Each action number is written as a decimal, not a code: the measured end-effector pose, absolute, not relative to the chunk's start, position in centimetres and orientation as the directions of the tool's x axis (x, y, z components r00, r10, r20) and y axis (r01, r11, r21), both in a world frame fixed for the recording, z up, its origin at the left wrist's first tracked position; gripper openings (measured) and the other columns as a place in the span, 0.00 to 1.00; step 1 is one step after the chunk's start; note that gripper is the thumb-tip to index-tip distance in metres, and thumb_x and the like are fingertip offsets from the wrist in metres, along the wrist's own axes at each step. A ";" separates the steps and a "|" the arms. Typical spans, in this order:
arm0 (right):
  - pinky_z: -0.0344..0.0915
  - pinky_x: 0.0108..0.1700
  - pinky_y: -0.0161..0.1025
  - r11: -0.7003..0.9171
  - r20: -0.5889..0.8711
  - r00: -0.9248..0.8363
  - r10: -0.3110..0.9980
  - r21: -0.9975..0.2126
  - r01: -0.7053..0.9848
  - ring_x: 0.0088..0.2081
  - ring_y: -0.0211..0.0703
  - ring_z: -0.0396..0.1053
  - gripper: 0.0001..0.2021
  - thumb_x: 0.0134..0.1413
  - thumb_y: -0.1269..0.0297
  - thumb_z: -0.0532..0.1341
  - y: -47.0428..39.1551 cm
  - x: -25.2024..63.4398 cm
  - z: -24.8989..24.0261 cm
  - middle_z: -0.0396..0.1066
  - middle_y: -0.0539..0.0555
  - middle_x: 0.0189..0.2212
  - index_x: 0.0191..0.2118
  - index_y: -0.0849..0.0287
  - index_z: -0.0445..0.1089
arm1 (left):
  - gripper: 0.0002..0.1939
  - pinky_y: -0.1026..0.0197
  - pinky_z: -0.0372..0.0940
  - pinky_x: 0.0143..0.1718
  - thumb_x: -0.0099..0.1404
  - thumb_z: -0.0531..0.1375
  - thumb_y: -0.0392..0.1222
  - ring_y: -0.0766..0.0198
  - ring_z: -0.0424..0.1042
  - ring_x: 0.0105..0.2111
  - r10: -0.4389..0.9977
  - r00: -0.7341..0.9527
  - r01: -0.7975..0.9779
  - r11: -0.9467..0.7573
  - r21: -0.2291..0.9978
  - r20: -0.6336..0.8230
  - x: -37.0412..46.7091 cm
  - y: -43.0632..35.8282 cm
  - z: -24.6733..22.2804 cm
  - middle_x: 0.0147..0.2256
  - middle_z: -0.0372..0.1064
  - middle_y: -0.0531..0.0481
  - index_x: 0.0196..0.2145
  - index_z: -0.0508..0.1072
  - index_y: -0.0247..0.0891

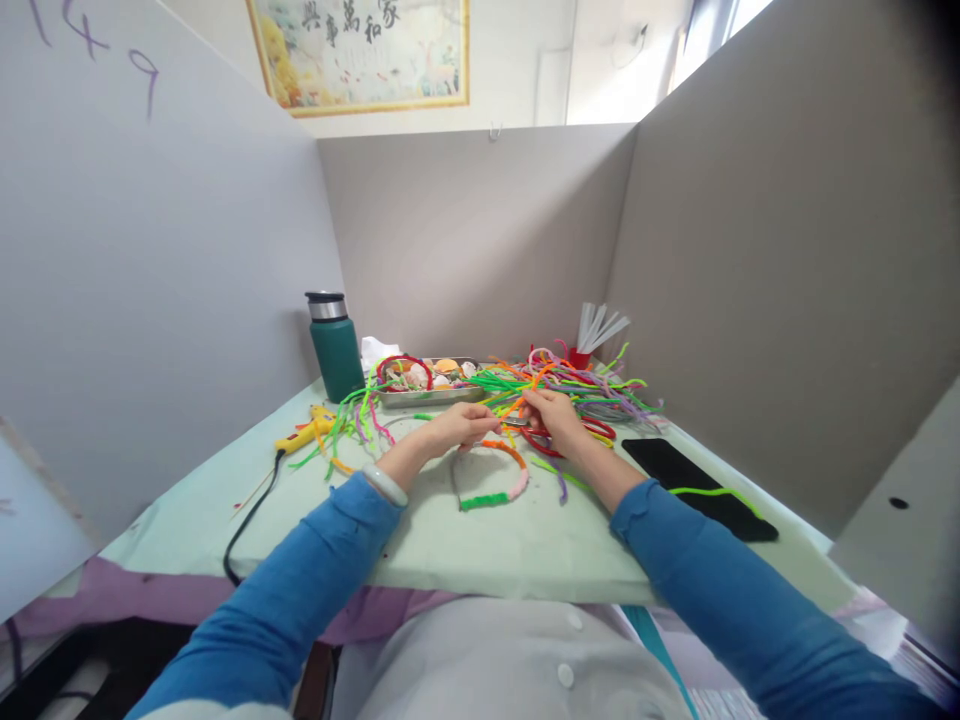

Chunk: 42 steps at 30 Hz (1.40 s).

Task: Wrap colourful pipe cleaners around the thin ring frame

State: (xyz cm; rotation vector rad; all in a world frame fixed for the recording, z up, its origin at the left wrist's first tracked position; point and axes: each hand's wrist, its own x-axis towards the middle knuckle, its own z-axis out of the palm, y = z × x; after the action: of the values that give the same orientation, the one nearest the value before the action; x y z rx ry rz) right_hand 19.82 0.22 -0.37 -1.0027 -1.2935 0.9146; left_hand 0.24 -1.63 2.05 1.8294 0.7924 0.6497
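My left hand (466, 426) is closed in a pinch on what looks like the end of an orange pipe cleaner. Just below its fingers is a thin grey hoop (456, 484), partly wrapped in orange, pink and green fuzzy pipe cleaner (486, 501). Opposite, my right hand (553, 418) is closed around a small metal tool (514, 422) that looks like scissors, its tip pointing at the left fingertips. Its handle is mostly hidden by the hand. Orange strands (538, 375) stick up by the right fingers. Red hoops (600, 431) lie beside that hand.
Behind the hands lie a heap of coloured pipe cleaners (592, 395) and a metal tray (427, 397) of small pieces. A green bottle (337, 355) and yellow glue gun (304, 434) with a cord stand left. A black phone-like slab (690, 485) lies right. Grey partitions (480, 230) enclose the table.
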 end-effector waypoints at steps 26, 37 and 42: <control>0.47 0.14 0.30 0.316 0.316 0.020 0.949 -0.944 -0.089 0.13 0.28 0.53 0.16 0.42 0.50 0.61 -0.6 19.4 -0.3 0.66 0.48 0.16 0.25 0.61 0.67 | 0.22 0.68 0.57 0.21 0.56 0.53 0.56 0.72 0.62 0.19 0.844 0.506 0.421 -0.420 0.804 0.176 -0.1 0.4 0.7 0.24 0.68 0.49 0.32 0.71 0.31; 0.51 0.14 0.28 0.157 0.146 0.076 0.986 -0.974 -0.163 0.15 0.29 0.57 0.10 0.39 0.61 0.64 0.1 19.4 1.4 0.64 0.47 0.18 0.26 0.60 0.65 | 0.12 0.68 0.58 0.20 0.54 0.52 0.45 0.70 0.62 0.18 0.874 0.471 0.539 -0.394 0.744 0.121 -0.4 -0.8 2.0 0.21 0.67 0.51 0.26 0.70 0.33; 0.49 0.12 0.29 0.039 0.011 0.117 0.993 -0.969 -0.242 0.12 0.29 0.52 0.07 0.45 0.66 0.60 1.9 19.1 1.4 0.60 0.46 0.13 0.23 0.61 0.62 | 0.10 0.67 0.57 0.19 0.52 0.51 0.42 0.70 0.61 0.17 0.859 0.484 0.549 -0.446 0.707 0.166 -0.4 -0.8 2.1 0.18 0.64 0.52 0.21 0.67 0.34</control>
State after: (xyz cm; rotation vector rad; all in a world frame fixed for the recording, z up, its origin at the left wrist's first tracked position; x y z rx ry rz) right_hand 19.07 1.93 1.41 -1.0613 -0.9565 1.2135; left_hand -0.37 -0.84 2.11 2.1512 1.1570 0.6970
